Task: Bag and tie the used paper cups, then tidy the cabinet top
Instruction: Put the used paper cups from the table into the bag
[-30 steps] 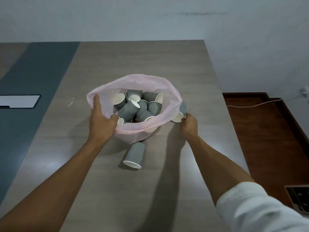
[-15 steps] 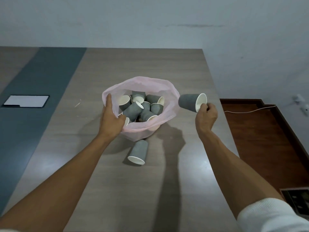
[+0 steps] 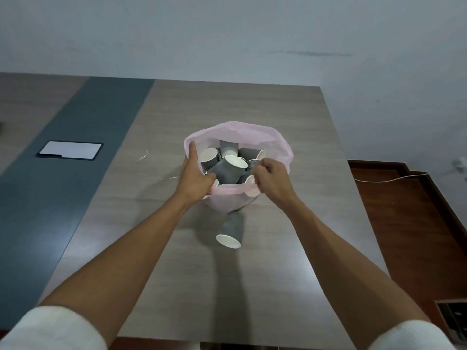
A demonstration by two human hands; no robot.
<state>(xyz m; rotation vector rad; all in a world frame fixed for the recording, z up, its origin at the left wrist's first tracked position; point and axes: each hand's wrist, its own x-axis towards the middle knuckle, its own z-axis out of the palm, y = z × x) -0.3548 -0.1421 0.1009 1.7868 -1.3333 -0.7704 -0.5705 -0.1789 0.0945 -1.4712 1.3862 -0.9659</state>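
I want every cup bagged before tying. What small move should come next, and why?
Probably lower the right hand to the grey cup lying on its side on the cabinet top outside the pink bag. The left hand holds the bag's rim open.

Translucent pink plastic bag (image 3: 267,133) is hiding its lower grey paper cups (image 3: 228,168); right hand (image 3: 271,179) is covering one cup's rim; white sleeves (image 3: 50,329) running off bottom edge.
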